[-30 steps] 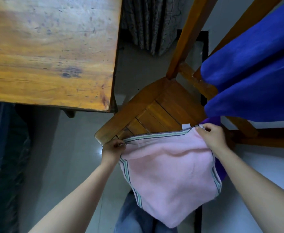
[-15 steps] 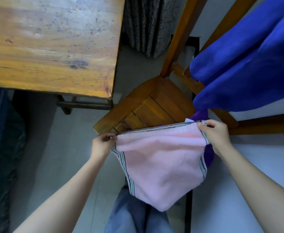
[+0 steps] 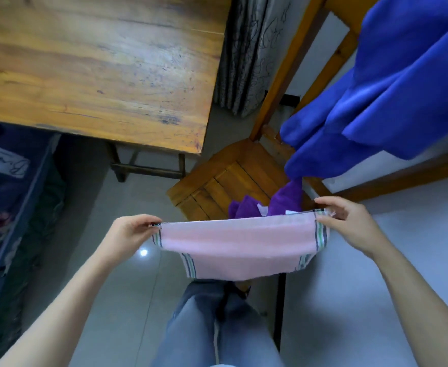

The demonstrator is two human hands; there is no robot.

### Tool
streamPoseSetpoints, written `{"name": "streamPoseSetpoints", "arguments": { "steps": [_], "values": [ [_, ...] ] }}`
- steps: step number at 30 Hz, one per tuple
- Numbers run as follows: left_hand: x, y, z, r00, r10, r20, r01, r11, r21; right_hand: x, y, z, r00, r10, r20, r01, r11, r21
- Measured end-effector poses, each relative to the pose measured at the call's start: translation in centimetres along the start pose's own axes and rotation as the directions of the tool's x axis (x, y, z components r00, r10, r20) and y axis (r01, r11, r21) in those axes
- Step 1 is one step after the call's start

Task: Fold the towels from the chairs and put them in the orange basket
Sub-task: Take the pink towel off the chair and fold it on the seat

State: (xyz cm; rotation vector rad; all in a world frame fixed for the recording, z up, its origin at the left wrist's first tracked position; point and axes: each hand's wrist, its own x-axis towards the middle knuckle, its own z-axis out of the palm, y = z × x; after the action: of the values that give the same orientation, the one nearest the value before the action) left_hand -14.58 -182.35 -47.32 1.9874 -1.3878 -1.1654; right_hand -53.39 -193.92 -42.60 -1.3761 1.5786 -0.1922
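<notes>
Near the chair (image 3: 218,181), taut pink towel (image 3: 238,241)

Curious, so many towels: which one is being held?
The pink towel, pinched by left hand and right hand; the purple towel lies on the chair, the blue towel hangs.

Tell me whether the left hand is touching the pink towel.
Touching. The head view shows the left hand pinching the pink towel at its striped corner.
</notes>
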Motion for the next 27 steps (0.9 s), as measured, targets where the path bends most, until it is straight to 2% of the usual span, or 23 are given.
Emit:
{"name": "streamPoseSetpoints", "arguments": {
  "steps": [3,6,9,11,13,16,20,22,24,27],
  "values": [
    [-2.0,1.6,-3.2,0.995,0.091,-0.032,-0.087,0.991,0.098,-3.1,-2.8,-1.3,0.985,-0.159,0.066,0.17,0.961,-0.217],
    [-3.4,4.0,-6.1,0.976,0.197,-0.089,-0.185,0.974,0.133,-5.0,-5.0,-2.5,0.942,-0.321,0.099,0.33,0.83,-0.449],
    [-4.6,6.4,-8.3,0.919,0.365,-0.15,-0.321,0.912,0.254,-5.7,-6.4,-3.3,0.829,-0.559,-0.027,0.448,0.692,-0.566],
    [-4.7,7.2,-9.1,0.897,0.396,-0.196,-0.334,0.898,0.285,-5.6,-7.2,-3.5,0.778,-0.625,-0.07,0.48,0.662,-0.575],
    [-4.4,7.5,-9.4,0.906,0.364,-0.215,-0.29,0.906,0.31,-5.2,-7.6,-3.5,0.785,-0.615,-0.069,0.467,0.662,-0.586],
    [-4.0,8.5,-9.4,0.903,0.329,-0.276,-0.241,0.921,0.307,-4.4,-8.9,-3.4,0.772,-0.614,-0.166,0.431,0.697,-0.573],
    [-3.5,9.8,-9.9,0.9,0.287,-0.327,-0.196,0.938,0.284,-3.2,-10.9,-3.4,0.765,-0.605,-0.221,0.405,0.718,-0.566],
    [-2.9,9.9,-10.6,0.911,0.216,-0.351,-0.167,0.972,0.166,-2.9,-11.9,-3.4,0.797,-0.527,-0.296,0.388,0.821,-0.418],
    [-2.4,10.1,-11.2,0.943,0.132,-0.305,-0.122,0.991,0.051,-2.4,-12.6,-3.4,0.887,-0.371,-0.275,0.318,0.923,-0.218],
    [-1.4,10.6,-11.7,0.977,0.042,-0.21,-0.061,0.994,-0.085,-1.5,-13.0,-3.4,0.946,-0.23,-0.228,0.242,0.97,0.025]
  ]
}}
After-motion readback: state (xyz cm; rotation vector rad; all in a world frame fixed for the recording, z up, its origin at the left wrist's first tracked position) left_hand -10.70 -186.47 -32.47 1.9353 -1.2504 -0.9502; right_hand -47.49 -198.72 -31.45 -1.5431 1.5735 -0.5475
